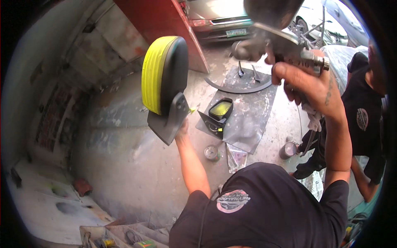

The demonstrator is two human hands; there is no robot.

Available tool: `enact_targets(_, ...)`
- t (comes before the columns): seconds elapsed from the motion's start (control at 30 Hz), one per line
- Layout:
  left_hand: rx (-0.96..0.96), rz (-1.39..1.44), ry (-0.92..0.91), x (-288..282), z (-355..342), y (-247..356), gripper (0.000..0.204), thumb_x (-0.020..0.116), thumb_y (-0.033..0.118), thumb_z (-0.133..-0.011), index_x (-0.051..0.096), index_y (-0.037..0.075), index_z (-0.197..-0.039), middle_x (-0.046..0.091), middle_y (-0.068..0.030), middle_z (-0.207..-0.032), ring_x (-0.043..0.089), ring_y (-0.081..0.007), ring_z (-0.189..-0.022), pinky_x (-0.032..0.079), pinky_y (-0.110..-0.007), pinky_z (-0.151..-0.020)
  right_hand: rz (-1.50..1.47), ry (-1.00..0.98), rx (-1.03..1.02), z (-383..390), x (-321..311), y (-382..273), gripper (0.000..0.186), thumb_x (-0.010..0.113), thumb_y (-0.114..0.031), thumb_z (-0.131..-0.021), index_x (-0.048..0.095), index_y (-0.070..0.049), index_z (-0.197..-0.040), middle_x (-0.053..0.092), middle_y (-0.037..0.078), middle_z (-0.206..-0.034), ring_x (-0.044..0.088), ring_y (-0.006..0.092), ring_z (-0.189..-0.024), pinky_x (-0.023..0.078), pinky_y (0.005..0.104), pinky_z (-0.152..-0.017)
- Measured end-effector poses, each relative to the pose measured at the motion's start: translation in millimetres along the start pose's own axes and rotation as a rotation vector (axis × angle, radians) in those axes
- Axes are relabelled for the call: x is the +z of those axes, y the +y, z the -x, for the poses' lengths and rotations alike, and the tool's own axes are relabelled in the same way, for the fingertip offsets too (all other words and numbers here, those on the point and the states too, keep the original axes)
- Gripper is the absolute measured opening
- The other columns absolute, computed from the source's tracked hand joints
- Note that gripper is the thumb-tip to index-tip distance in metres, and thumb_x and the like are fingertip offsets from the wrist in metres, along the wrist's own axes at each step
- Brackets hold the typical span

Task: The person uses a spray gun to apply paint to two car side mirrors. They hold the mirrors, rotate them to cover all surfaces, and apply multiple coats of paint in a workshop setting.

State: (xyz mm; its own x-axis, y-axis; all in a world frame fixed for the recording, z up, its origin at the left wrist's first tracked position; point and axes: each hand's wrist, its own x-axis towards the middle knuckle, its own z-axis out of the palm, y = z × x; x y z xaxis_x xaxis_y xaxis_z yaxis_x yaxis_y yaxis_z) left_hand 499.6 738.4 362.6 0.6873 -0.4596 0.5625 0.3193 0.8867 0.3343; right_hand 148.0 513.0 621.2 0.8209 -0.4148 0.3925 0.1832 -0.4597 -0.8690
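My left hand (182, 129), mostly hidden behind its base, grips a black car side mirror (175, 72) and holds it up at arm's length. Yellow masking tape covers the mirror's left face. In my right hand (308, 82) is a spray gun (287, 47), raised to the right of the mirror and apart from it. A dark cup (271, 12) sits on top of the gun, whose nozzle end points left toward the mirror. A hose runs down from near my right wrist.
A second side mirror (221, 108) lies on a dark mat (252, 111) with curved black trim (242, 89). Two cans (212, 153) (288, 150) stand nearby. A person in black (364, 107) is at right. Behind are a red panel (157, 25) and silver car (219, 10).
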Motion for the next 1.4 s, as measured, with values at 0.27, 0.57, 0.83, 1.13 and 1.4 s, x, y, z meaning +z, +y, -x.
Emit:
enact_targets(0.27,-0.115,0.118,-0.057,-50,19,-7,0.046,0.061,0.045,-0.093,0.066,0.002,-0.110,0.054,-0.0053,-0.073,0.042,-0.0113,-0.047,0.034,-0.025,-0.042,0.228,0.003,-0.226,-12,21,13,0.028,0.073,-0.030,-0.093,0.073,-0.002,-0.093,0.065,0.003,-0.068,0.056,0.0071,-0.051,0.044,0.0237,-0.046)
enact_targets(0.57,-0.044,0.122,0.028,-19,17,-5,0.035,0.063,0.037,-0.091,0.065,0.003,-0.100,0.044,-0.0013,-0.065,0.028,-0.0091,-0.046,0.020,-0.025,-0.041,0.233,0.071,-0.186,1,25,40,0.028,0.068,-0.028,-0.098,0.070,-0.001,-0.095,0.063,0.001,-0.067,0.054,0.0059,-0.050,0.041,0.0219,-0.044)
enact_targets(0.83,0.000,-0.014,0.025,-5,-7,12,0.029,0.058,0.034,-0.094,0.061,0.005,-0.089,0.033,0.0020,-0.060,0.018,-0.0080,-0.042,0.015,-0.024,-0.040,0.244,-0.250,-0.215,38,40,27,0.027,0.077,-0.018,-0.088,0.075,-0.003,-0.111,0.071,0.007,-0.081,0.064,0.0169,-0.071,0.049,0.0332,-0.066)
enact_targets(1.13,-0.002,0.060,-0.076,9,-19,21,0.035,0.063,0.036,-0.091,0.059,0.001,-0.089,0.033,0.0012,-0.062,0.015,-0.0081,-0.042,0.014,-0.025,-0.039,0.231,-0.227,-0.245,36,50,37,0.024,0.075,-0.019,-0.090,0.074,-0.001,-0.105,0.069,0.009,-0.073,0.062,0.0186,-0.061,0.045,0.0319,-0.058)
enact_targets(1.4,-0.019,-0.007,-0.077,19,-28,30,0.030,0.066,0.037,-0.090,0.061,0.007,-0.087,0.031,0.0030,-0.062,0.014,-0.0075,-0.042,0.013,-0.025,-0.039,0.048,-0.015,0.106,37,52,42,0.024,0.073,-0.023,-0.093,0.073,-0.001,-0.102,0.059,0.004,-0.064,0.052,0.0088,-0.057,0.041,0.0297,-0.054)
